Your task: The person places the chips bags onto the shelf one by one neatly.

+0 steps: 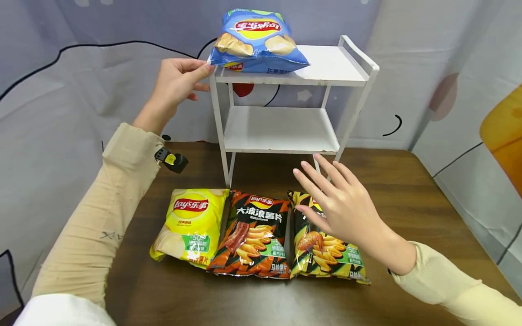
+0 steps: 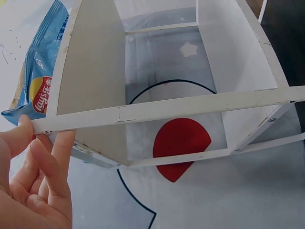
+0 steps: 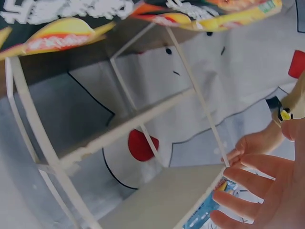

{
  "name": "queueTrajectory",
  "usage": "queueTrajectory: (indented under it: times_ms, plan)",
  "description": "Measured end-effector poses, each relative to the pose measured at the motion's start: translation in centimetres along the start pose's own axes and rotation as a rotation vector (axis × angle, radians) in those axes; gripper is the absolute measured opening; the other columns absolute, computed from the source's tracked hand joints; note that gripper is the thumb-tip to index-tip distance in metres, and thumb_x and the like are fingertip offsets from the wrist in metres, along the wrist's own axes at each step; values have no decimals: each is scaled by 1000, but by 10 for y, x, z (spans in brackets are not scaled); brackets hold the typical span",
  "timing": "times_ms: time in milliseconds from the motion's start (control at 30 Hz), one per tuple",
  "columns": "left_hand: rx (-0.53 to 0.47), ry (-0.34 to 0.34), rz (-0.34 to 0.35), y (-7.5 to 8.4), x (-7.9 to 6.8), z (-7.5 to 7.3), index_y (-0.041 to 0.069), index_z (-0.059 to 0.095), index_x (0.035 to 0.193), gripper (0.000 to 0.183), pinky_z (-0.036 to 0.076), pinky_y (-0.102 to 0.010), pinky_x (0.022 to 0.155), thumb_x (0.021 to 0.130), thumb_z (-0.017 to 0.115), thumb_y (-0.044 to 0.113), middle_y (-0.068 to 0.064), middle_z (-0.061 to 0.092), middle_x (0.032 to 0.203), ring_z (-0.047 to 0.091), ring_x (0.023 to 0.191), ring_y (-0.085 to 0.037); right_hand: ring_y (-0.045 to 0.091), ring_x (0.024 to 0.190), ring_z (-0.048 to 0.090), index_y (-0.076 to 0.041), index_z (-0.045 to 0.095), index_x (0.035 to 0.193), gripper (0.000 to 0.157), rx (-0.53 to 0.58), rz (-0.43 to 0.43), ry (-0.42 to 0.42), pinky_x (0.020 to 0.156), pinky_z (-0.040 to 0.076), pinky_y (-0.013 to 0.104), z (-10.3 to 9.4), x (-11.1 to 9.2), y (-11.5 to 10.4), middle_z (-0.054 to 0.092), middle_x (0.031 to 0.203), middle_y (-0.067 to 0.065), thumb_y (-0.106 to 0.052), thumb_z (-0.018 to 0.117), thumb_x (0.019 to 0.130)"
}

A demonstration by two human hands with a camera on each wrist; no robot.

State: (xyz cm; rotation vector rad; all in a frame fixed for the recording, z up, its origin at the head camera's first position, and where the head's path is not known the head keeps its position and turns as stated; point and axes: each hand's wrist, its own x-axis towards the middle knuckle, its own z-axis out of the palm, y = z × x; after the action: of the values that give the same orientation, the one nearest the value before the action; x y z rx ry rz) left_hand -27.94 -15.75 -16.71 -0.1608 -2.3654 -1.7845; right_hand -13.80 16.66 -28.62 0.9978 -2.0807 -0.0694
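On the left part of the top shelf of a white two-tier rack (image 1: pixel 281 79) lies a blue bag of chips (image 1: pixel 257 40), its lettering upside down in the head view. My left hand (image 1: pixel 177 86) holds the rack's left front corner, beside the bag's lower corner; in the left wrist view its thumb (image 2: pixel 21 131) touches the corner and the fingers lie round the other side. Spread and holding nothing, my right hand (image 1: pixel 342 203) hovers over a black-and-yellow chip bag (image 1: pixel 326 258). Left of that bag lie a black-and-orange chip bag (image 1: pixel 253 235) and a yellow chip bag (image 1: pixel 191 226).
The rack's lower shelf (image 1: pixel 281 129) is bare white board. A side handle (image 1: pixel 360 54) rises at the top shelf's right end. The rack stands on a brown wooden table (image 1: pixel 408 203), in front of a pale patterned cloth (image 1: pixel 122 90).
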Motion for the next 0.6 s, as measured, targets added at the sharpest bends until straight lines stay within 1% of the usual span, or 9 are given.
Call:
queueTrajectory:
  times_ms: [233, 433, 600]
  plan:
    - [-3, 1, 0, -2, 0, 0, 7, 69, 112, 34, 43, -17, 48, 88, 70, 31, 11, 69, 91, 68, 63, -2, 35, 127, 53, -8, 60, 130, 62, 24, 23, -67, 99, 43, 49, 3, -26, -7, 64, 127, 11, -52, 27, 101]
    - [1, 4, 20, -1, 1, 1, 8, 70, 112, 34, 43, -17, 48, 88, 70, 32, 12, 68, 89, 68, 63, -3, 34, 125, 54, -9, 60, 130, 65, 24, 29, -118, 97, 44, 48, 3, -41, -10, 64, 127, 11, -54, 23, 101]
    - [5, 5, 18, -1, 1, 1, 6, 69, 115, 37, 43, -17, 48, 88, 69, 32, 11, 69, 92, 68, 63, -2, 34, 127, 52, -8, 56, 134, 65, 54, 44, -159, 97, 44, 47, 4, -55, -15, 63, 129, 10, -54, 24, 101]
